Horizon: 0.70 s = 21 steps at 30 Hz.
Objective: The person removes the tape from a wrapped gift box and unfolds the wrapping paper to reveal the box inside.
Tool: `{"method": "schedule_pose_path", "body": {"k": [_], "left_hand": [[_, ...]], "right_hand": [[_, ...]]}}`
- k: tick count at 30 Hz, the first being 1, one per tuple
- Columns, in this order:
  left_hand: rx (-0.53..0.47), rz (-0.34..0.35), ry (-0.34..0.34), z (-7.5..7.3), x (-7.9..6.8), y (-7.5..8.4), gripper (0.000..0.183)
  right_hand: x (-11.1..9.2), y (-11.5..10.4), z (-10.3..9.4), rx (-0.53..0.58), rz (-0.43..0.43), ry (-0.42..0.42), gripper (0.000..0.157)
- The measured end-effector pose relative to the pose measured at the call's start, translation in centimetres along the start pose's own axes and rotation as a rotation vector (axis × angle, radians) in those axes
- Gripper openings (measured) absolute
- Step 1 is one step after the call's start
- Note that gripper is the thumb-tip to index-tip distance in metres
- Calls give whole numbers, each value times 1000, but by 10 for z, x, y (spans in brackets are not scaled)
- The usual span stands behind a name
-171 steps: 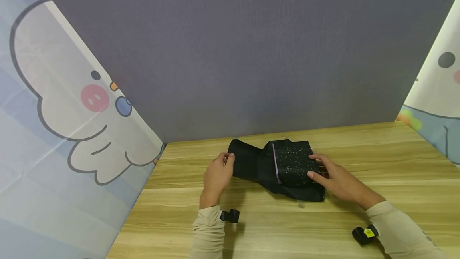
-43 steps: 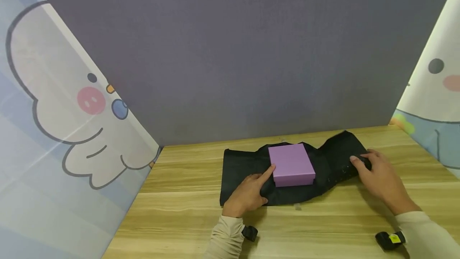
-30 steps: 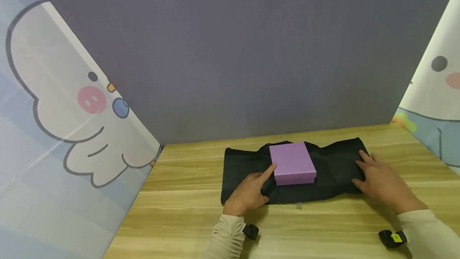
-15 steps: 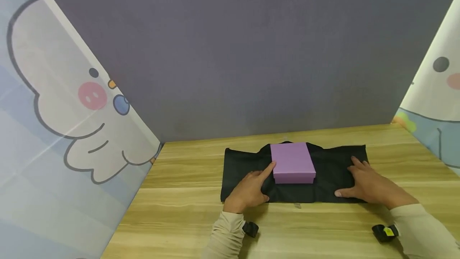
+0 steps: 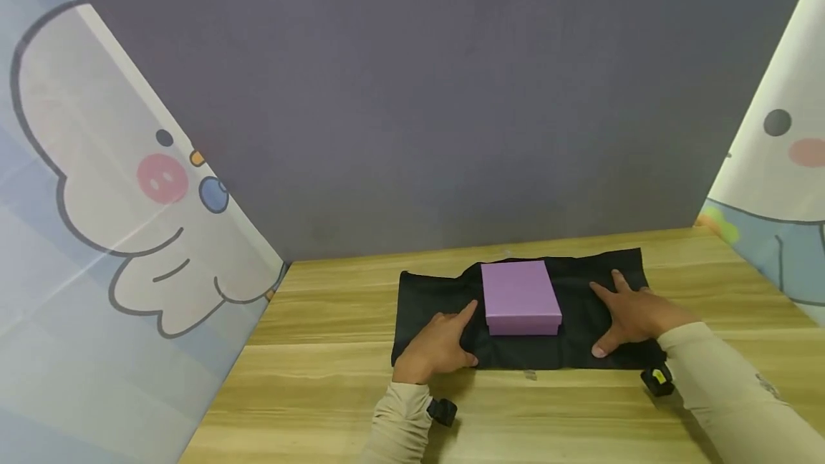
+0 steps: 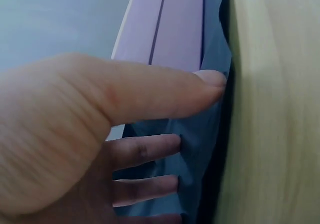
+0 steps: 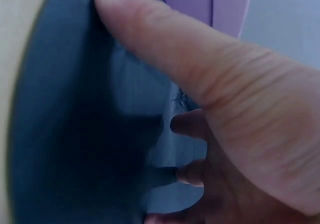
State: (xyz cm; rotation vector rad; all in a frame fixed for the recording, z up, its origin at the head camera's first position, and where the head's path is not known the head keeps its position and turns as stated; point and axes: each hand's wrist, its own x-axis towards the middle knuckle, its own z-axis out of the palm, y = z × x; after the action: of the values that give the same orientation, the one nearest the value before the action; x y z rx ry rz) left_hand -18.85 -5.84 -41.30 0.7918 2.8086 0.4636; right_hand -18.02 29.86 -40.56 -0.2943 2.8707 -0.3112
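A lidded purple box (image 5: 519, 291) sits flat on a long black sheet (image 5: 428, 301), near the sheet's middle. My left hand (image 5: 430, 349) rests on the sheet to the left of the box, index finger stretched towards the box's side and a small gap between them. In the left wrist view, its thumb lies at the sheet's near edge, with the box (image 6: 176, 26) beyond. On the sheet's right part lies my right hand (image 5: 634, 313), fingers spread. The right wrist view shows its thumb and fingertips against the sheet (image 7: 135, 78); neither hand grips anything.
Beneath everything is a wood-grain table (image 5: 322, 349), backed by a tall grey panel (image 5: 412, 106). Printed cartoon sheets hang at the left (image 5: 97, 163) and right. Each wrist wears a small black camera (image 5: 442, 412).
The sheet, first folded speckled side up over the box, now lies unfolded to the right. My right hand has released its end and slid leftward; my left index finger has come off the box.
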Motion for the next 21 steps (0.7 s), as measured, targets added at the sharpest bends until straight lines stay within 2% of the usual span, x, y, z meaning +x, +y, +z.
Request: {"method": "schedule_pose_path", "body": {"k": [2, 5, 8, 12, 16, 21], "left_hand": [[19, 1, -14, -2, 1, -2, 80], [-6, -3, -59, -9, -1, -6, 56], [-73, -19, -108, -19, -3, -15, 48], [-94, -54, -142, -29, -6, -32, 59], [-98, -95, -168, -30, -8, -49, 75], [-85, -125, -132, -29, -6, -62, 92]], "right_hand": [[3, -1, -3, -32, 14, -19, 130], [8, -3, -6, -79, 13, -56, 128], [11, -5, -9, -95, 9, -103, 128], [13, -7, -12, -90, 5, -148, 128], [14, -9, -14, -101, 11, -159, 129], [15, -9, -15, -129, 11, -148, 129]]}}
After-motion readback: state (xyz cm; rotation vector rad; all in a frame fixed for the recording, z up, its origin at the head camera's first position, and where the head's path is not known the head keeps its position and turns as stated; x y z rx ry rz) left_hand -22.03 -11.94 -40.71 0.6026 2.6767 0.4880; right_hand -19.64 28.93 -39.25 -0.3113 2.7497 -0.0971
